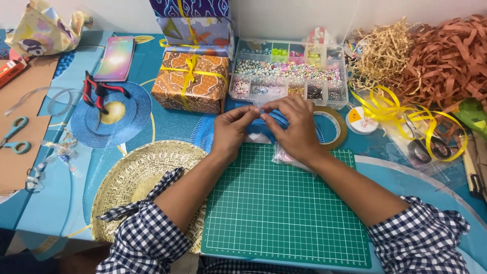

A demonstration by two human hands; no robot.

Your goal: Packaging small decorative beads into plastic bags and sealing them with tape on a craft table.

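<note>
My left hand (232,128) and my right hand (296,124) meet fingertip to fingertip just beyond the far edge of a green cutting mat (284,213). Both pinch a thin clear strand or small bead (259,109); it is too small to tell which. A small clear plastic bag (283,155) with pinkish contents lies under my right wrist on the mat. Right behind my hands stands a clear compartment box of coloured beads (289,71).
A gift box with yellow ribbon (192,81) sits at back centre, a tape roll (332,127) and a white thread spool (361,121) to the right. Yellow ribbon and scissors (421,137) lie near shredded paper (436,56). A straw hat (137,177) and teal scissors (15,136) are on the left.
</note>
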